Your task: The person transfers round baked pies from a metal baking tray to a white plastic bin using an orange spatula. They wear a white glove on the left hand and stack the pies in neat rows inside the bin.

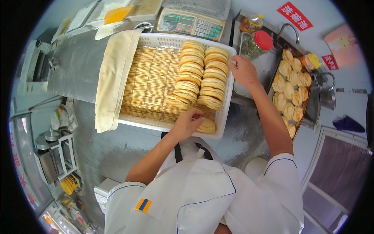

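Two rows of round golden flatbreads [213, 78] stand on edge, packed together, on the right side of a white plastic basket [171, 38] lined with a reed mat [150, 84]. One single flatbread [207, 126] lies flat in the front right corner. My left hand [187, 124] is beside it, thumb and fingers curled together, partly covering it; anything between the fingertips is hidden. At the basket's right rim is my right hand [244, 71], its fingers bent over the edge and closed on it. A cream cloth [116, 80] hangs over the left rim.
Behind the basket stands a weighing scale [191, 23]. To the right, a dark baking tray [274, 74] holds several more flatbreads, near a red-lidded jar [263, 40] and a tap [290, 29]. A metal worktop [76, 64] extends left. Grey floor [105, 144] shows below.
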The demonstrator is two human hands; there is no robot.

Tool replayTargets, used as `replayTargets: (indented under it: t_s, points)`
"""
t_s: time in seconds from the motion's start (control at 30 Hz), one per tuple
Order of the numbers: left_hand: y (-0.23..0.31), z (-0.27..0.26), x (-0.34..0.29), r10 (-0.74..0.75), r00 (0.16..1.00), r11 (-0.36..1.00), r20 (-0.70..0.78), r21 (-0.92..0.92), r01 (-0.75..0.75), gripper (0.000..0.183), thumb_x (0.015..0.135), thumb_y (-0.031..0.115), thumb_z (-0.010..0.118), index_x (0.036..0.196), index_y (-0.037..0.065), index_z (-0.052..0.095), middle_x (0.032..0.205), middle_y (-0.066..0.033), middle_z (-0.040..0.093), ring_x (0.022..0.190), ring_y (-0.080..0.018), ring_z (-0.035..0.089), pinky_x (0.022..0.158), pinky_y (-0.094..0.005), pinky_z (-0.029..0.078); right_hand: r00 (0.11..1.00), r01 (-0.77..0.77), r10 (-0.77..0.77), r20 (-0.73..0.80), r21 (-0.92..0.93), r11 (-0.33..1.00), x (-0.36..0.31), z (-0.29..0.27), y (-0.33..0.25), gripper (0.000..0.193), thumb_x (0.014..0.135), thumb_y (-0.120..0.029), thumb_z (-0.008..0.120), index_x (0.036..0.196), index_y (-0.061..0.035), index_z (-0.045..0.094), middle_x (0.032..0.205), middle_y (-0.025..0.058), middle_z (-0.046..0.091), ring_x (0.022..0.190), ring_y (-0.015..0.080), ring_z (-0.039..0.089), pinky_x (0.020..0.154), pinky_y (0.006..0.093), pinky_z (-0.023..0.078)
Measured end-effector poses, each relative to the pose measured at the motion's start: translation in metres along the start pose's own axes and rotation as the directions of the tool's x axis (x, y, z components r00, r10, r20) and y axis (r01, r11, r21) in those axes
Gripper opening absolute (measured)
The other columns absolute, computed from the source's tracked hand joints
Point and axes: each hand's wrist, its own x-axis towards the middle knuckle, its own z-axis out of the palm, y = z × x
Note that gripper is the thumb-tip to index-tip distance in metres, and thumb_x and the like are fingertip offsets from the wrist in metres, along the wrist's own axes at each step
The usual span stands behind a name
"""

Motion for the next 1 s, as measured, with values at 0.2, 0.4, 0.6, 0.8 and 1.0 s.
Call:
replayTargets:
  t_s: [0.2, 0.4, 0.6, 0.8, 1.0]
  points:
    - [0.009, -0.009, -0.007, 0.116, 0.989, 0.589, 0.093, 0.795, -0.144, 0.056, 0.084, 0.043, 0.083, 0.124, 0.006, 0.072, 0.105, -0.0208, 0.075, 0.095, -0.0356, 0.073, 0.086, -0.0436, 0.058, 0.966, -0.228, 0.169, 0.197, 0.333, 0.915, -0.127, -0.02, -0.012, 0.031, 0.095, -0.026, 0.071, 0.115, -0.0018, 0.07, 0.107, 0.0171, 0.07, 0.089, 0.031, 0.069, 0.08, 0.0417, 0.055]
    - [0.007, 0.005, 0.013, 0.09, 0.996, 0.624, 0.021, 0.778, -0.073, 0.065, 0.092, 0.054, 0.072, 0.126, -0.002, 0.069, 0.109, -0.0255, 0.075, 0.102, -0.0417, 0.072, 0.09, -0.0465, 0.057, 0.914, -0.392, 0.303, 0.27, 0.394, 0.831, -0.209, -0.014, -0.014, 0.033, 0.095, -0.027, 0.073, 0.117, -0.0018, 0.071, 0.106, 0.014, 0.071, 0.087, 0.0246, 0.068, 0.08, 0.0368, 0.055]
    - [-0.007, 0.007, 0.023, 0.129, 0.992, 0.812, 0.009, 0.573, -0.111, 0.07, 0.096, 0.054, 0.068, 0.133, -0.006, 0.065, 0.113, -0.0276, 0.074, 0.105, -0.0402, 0.073, 0.092, -0.0445, 0.057, 0.889, -0.451, 0.347, 0.298, 0.454, 0.768, -0.237, 0.002, -0.013, 0.032, 0.096, -0.026, 0.073, 0.116, -0.0011, 0.071, 0.105, 0.0117, 0.072, 0.088, 0.0221, 0.068, 0.082, 0.0356, 0.055]
    - [-0.007, 0.001, 0.025, 0.102, 0.995, 0.876, 0.001, 0.474, -0.091, 0.07, 0.099, 0.052, 0.069, 0.136, -0.007, 0.063, 0.113, -0.023, 0.075, 0.101, -0.0304, 0.073, 0.089, -0.0381, 0.057, 0.915, -0.403, 0.311, 0.258, 0.514, 0.757, -0.232, 0.007, -0.002, 0.029, 0.096, -0.021, 0.074, 0.117, -0.0016, 0.071, 0.104, 0.0102, 0.072, 0.086, 0.0196, 0.067, 0.079, 0.0335, 0.055]
    - [-0.01, -0.002, 0.026, 0.04, 0.999, 0.975, 0.035, 0.216, -0.046, 0.066, 0.102, 0.047, 0.07, 0.139, -0.007, 0.06, 0.112, -0.015, 0.073, 0.102, -0.0189, 0.07, 0.088, -0.0304, 0.056, 0.928, -0.367, 0.266, 0.262, 0.518, 0.773, -0.226, 0.001, 0.001, 0.029, 0.095, -0.022, 0.073, 0.116, -0.0016, 0.071, 0.103, 0.0111, 0.072, 0.085, 0.0209, 0.067, 0.078, 0.0344, 0.055]
